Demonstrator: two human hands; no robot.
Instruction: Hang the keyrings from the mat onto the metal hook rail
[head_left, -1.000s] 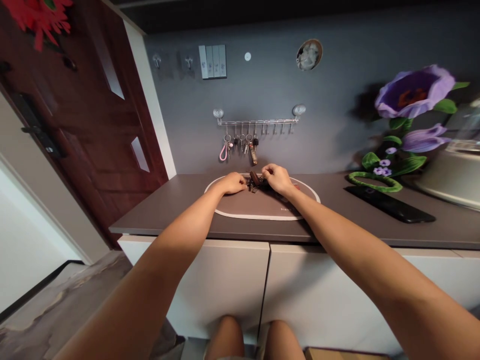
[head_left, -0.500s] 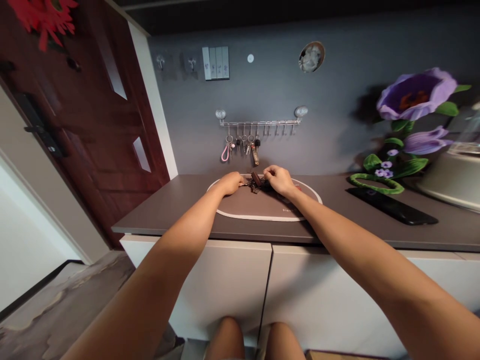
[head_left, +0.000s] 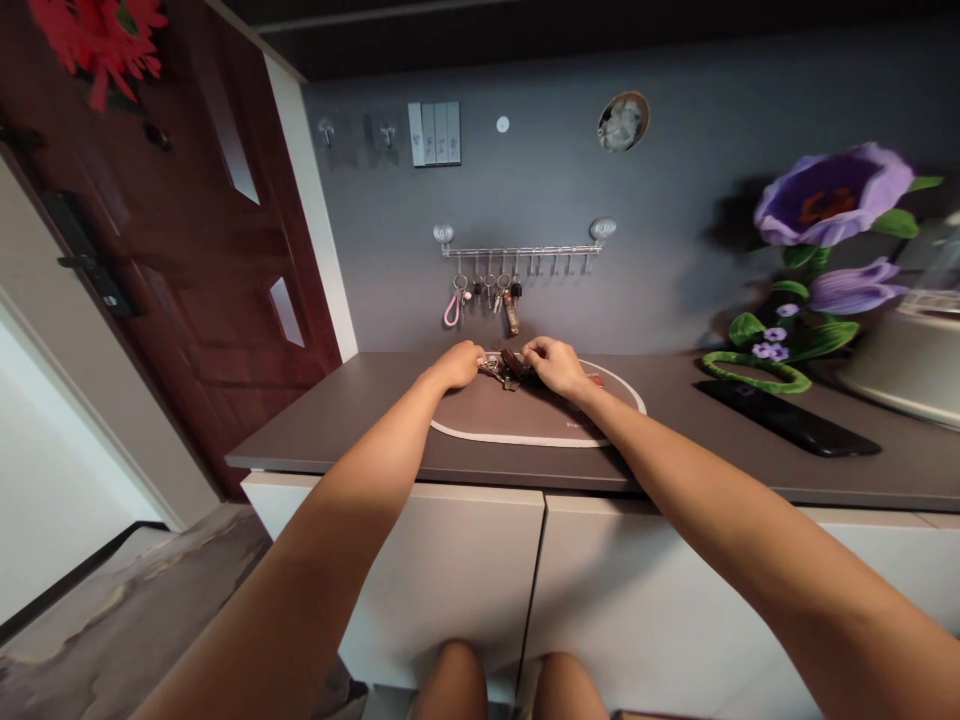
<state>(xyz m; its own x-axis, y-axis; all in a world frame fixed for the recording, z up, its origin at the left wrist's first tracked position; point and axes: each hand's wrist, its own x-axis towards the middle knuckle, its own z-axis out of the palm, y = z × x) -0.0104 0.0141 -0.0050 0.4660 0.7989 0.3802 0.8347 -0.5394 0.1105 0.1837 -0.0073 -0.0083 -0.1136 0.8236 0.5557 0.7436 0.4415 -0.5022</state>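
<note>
A bunch of keys with a brown fob [head_left: 508, 366] lies at the back of an oval brown mat with a white rim [head_left: 525, 437] on the counter. My left hand [head_left: 459, 363] is closed and pinches the left end of the bunch. My right hand [head_left: 553, 364] is closed too, fingers curled on the right end of the same bunch. On the wall just above hangs a metal hook rail [head_left: 521, 249] carrying several key rings, one with a pink loop [head_left: 451, 307].
The grey counter [head_left: 352, 420] tops white cabinet doors. A black phone [head_left: 787, 418] lies to the right, beside a purple artificial flower arrangement [head_left: 825, 230] and a pale appliance [head_left: 907, 350]. A dark wooden door [head_left: 157, 240] stands at left. Wall switches [head_left: 434, 133] sit above the rail.
Both hands stayed on the key bunch and shifted slightly toward the wall. The camera tilted a little, so everything sits slightly lower and to the right.
</note>
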